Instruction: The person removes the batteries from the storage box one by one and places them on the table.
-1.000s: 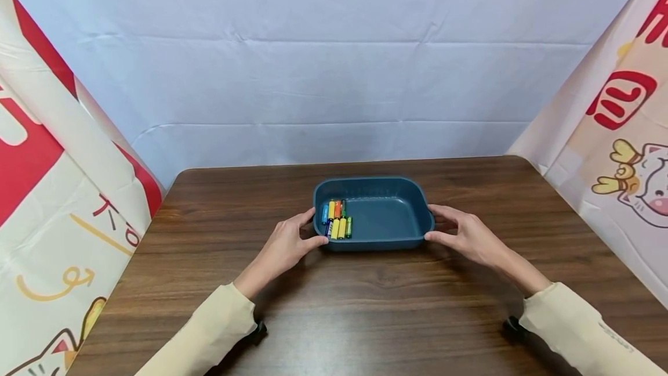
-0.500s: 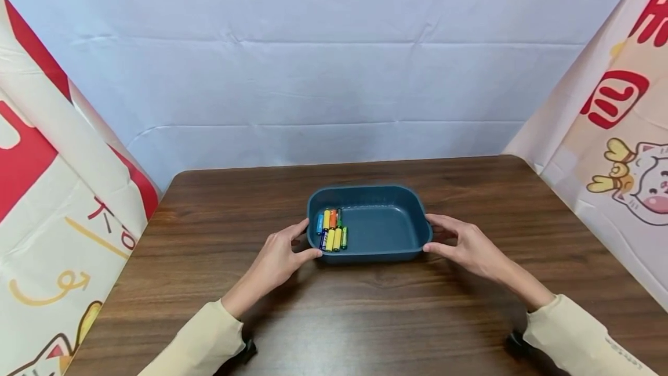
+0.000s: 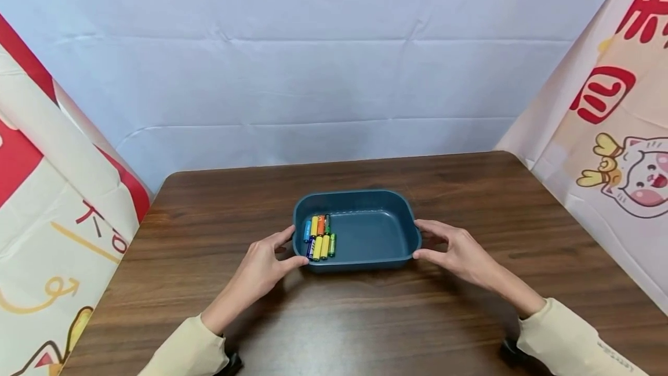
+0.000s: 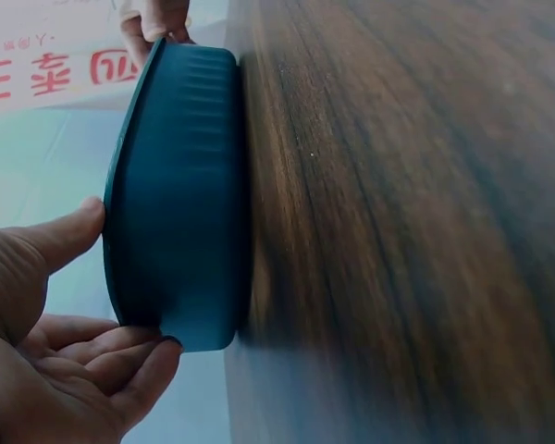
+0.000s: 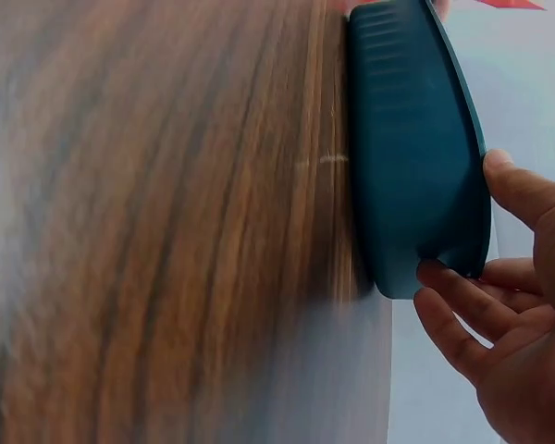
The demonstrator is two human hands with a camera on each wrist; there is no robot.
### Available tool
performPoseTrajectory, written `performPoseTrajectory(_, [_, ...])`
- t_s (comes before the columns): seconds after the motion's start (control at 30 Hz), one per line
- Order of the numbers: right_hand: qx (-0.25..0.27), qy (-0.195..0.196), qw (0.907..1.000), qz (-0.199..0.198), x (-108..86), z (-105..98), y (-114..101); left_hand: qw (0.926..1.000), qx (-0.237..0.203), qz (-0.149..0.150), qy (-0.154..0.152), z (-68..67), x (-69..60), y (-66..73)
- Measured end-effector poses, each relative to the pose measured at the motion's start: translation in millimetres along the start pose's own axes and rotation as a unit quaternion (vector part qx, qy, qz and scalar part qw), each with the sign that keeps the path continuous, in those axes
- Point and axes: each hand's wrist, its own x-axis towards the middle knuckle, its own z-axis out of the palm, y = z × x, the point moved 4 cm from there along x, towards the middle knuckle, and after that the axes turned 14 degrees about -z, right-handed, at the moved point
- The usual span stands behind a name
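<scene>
Held the left end of the tray (image 3: 373, 237) in the grip of the left hand (image 3: 260, 263), thumb on the rim toward the near corner, fingers under the outer edge: a pinch without palm support, so judged prone to slipping under a sudden lift. Found the batteries (image 3: 317, 248) lying side by side at the left inside the tray, in a far row and a near row. Reckoned on a roll to the right from any raising of the left end ahead of the right, with no divider visible to stop it. Suspected extra weight at the left too, hence a sag there from equal effort. Saw the tray around the middle of the worktop (image 3: 339, 329), between both hands; could not tell whether resting on the wood or just above it. Held the right end likewise in the grip of the right hand (image 3: 463, 253), thumb against the rim, fingertips beneath the edge. Feared a twist from any loosening there, or a hard knock on the worktop, enough to jostle both rows out of line.
</scene>
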Motion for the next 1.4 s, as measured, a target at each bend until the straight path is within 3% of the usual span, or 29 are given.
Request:
performPoseTrajectory(0.9, [0.062,-0.003,0.9981,0.003,6.9,25.1,-19.1,0.9995,0.005,-0.029,0.010,-21.5,-26.1,-21.3])
performPoseTrajectory(1.4, [0.059,-0.002,0.9983,0.006,11.4,34.7,-31.4,0.9987,0.016,-0.048,0.007,-34.6,-32.1,-29.3])
